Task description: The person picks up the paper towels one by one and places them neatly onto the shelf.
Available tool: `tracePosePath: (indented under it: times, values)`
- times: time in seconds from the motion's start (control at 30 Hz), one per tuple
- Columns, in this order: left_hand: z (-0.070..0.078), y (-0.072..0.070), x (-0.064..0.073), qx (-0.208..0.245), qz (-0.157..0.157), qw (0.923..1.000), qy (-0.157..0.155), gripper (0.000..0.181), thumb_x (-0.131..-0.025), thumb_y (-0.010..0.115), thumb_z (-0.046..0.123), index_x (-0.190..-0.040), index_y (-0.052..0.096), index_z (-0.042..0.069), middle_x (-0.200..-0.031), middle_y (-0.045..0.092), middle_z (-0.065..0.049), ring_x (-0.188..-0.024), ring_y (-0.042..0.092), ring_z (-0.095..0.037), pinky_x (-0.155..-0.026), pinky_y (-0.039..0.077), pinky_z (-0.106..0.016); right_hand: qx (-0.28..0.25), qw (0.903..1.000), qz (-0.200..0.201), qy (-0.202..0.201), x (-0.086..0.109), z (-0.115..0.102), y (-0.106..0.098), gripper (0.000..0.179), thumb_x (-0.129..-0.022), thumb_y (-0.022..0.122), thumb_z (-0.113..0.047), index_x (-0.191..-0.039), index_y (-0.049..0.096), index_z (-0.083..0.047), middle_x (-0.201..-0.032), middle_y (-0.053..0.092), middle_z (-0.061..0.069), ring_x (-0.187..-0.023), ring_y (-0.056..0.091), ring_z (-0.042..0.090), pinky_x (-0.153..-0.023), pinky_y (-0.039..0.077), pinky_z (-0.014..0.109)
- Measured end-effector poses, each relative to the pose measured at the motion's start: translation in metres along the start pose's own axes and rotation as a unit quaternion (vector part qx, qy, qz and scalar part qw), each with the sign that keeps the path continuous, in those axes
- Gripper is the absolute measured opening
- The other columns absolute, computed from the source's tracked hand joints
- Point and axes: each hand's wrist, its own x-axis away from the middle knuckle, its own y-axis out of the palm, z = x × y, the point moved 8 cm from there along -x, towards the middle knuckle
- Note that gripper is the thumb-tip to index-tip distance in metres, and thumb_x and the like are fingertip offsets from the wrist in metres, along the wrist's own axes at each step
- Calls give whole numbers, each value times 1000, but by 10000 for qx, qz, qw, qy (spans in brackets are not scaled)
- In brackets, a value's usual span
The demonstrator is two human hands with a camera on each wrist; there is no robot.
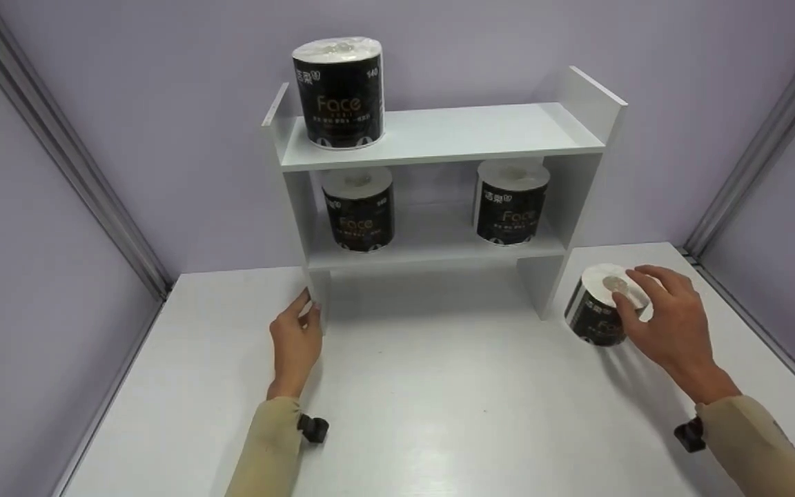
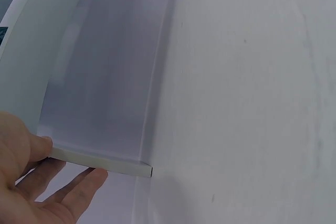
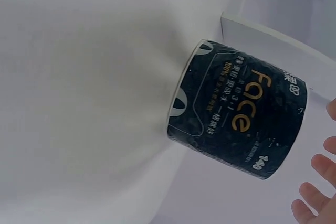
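At the lower left side panel of a white shelf rack [image 1: 439,259], my left hand [image 1: 295,348] has its thumb on one face and fingers on the other. The left wrist view shows this pinch on the panel's edge [image 2: 105,164]. My right hand [image 1: 670,321] hovers with spread fingers over a black-wrapped toilet roll [image 1: 596,321], which stands upright on the table right of the rack. In the right wrist view, the fingertips [image 3: 324,167] are apart from the roll's top end, and its "Face" label shows.
One wrapped roll [image 1: 342,103] stands on the rack's top board at the left. The middle board bears a left roll [image 1: 363,221] and a right roll [image 1: 511,210]. The white table [image 1: 439,407] reaches grey-framed partition walls [image 1: 770,159] on both sides.
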Motion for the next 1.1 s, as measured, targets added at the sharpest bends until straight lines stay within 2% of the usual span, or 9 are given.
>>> tracePosePath:
  times: [0.33, 0.57, 0.73, 0.9, 1.1]
  values:
    - [-1, 0, 0, 104, -8, 9999, -23, 43, -109, 59, 6, -149, 54, -10, -152, 55, -30, -124, 69, -46, -96, 63, -47, 94, 9995, -286, 78, 4, 5, 10, 36, -88, 83, -10, -120, 75, 3, -125, 70, 26, -123, 58, 51, -100, 46, 72]
    - [0, 0, 0, 92, -1, 9999, 86, 43, -109, 59, 5, -148, 54, -11, -151, 56, -31, -122, 70, -45, -94, 63, -46, 86, 9990, -430, 32, 8, 6, 15, 38, -89, 83, -12, -121, 74, 4, -126, 69, 28, -123, 58, 52, -102, 44, 72]
    - [1, 1, 1, 55, -14, 9999, 130, 43, -109, 58, 4, -148, 52, -13, -149, 57, -33, -123, 70, -45, -94, 63, -47, 106, 9986, -520, -44, 8, 4, 18, 40, -88, 84, -12, -125, 75, 0, -125, 70, 28, -123, 58, 53, -102, 43, 74]
    - [0, 1, 0, 49, 9, 9999, 87, 43, -109, 59, 4, -149, 53, -12, -151, 56, -31, -126, 68, -43, -98, 61, -48, 112, 9983, -564, -109, 9, 6, 22, 41, -87, 85, -12, -126, 76, -3, -123, 71, 26, -121, 58, 54, -100, 44, 74]
    - [1, 0, 0, -6, 66, 9999, 121, 43, -108, 61, 5, -148, 54, -11, -150, 57, -31, -124, 69, -45, -94, 63, -48, 44, 9978, -664, -35, 12, 8, 26, 45, -86, 87, -11, -128, 74, -2, -123, 70, 25, -123, 56, 55, -96, 43, 77]
